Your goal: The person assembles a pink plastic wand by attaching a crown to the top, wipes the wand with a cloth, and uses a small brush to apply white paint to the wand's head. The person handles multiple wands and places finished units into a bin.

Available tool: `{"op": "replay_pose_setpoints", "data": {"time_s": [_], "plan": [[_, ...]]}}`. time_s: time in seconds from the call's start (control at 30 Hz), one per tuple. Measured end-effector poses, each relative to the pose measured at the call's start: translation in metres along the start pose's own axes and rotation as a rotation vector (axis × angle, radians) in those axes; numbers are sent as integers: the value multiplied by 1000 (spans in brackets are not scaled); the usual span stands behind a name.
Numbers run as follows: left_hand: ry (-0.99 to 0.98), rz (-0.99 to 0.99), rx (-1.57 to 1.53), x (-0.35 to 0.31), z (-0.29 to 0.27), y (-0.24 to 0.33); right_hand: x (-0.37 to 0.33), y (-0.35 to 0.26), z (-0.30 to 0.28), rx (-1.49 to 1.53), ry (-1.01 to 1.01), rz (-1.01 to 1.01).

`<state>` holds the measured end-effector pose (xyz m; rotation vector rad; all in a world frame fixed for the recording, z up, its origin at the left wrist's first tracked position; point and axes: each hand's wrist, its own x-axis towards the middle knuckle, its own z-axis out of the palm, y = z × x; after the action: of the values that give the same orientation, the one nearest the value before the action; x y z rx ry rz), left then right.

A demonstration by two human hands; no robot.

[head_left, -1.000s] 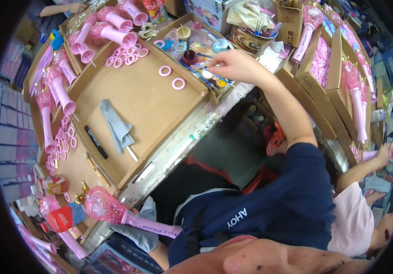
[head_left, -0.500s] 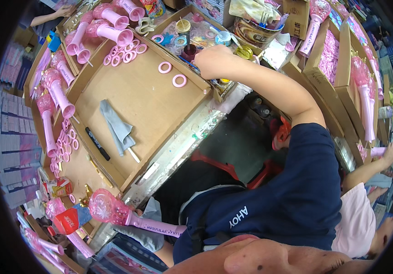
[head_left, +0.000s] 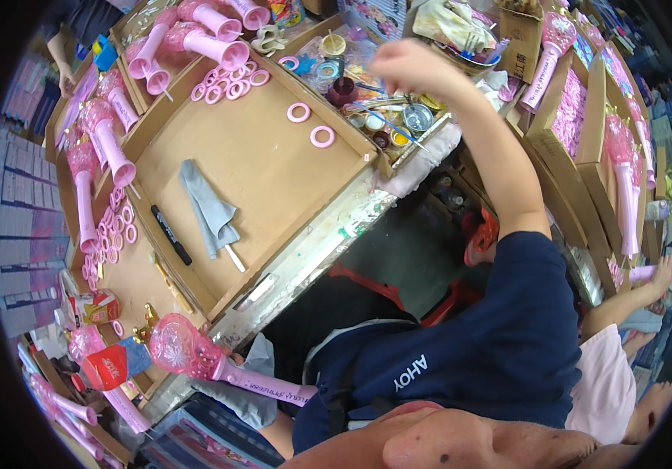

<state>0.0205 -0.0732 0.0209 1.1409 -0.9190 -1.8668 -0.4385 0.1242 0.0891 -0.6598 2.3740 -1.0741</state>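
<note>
My left hand grips a pink toy wand near the lower left, mostly hidden behind it. The wand has a clear pink globe with a snowflake pattern and a gold crown tip. A grey cloth sleeve covers that forearm. Above the paint tray at the upper middle, my right hand is raised with fingers curled; what they hold, if anything, is hidden. Below it stand a dark red paint pot, a clear round dish and a small yellow pot. A thin blue paintbrush lies across the pots.
A shallow cardboard tray holds pink rings, a grey rag and a black marker. More pink wands lie along the left. Boxes stand at right. Another person's hand grips a wand there; another hand hangs upper left.
My right hand has lifted away from the dark red pot, up and to the right. The view has shifted slightly. My left hand keeps the wand in place. The upper-left person's hand has moved lower.
</note>
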Motion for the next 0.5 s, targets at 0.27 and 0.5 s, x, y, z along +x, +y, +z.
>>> {"op": "replay_pose_setpoints", "data": {"time_s": [0.27, 0.5], "plan": [[12, -22, -36, -2, -4, -4, 5, 64, -14, -289, 642, -223], [-28, -54, -46, -10, 5, 4, 15, 73, -7, -729, 715, -157]]}}
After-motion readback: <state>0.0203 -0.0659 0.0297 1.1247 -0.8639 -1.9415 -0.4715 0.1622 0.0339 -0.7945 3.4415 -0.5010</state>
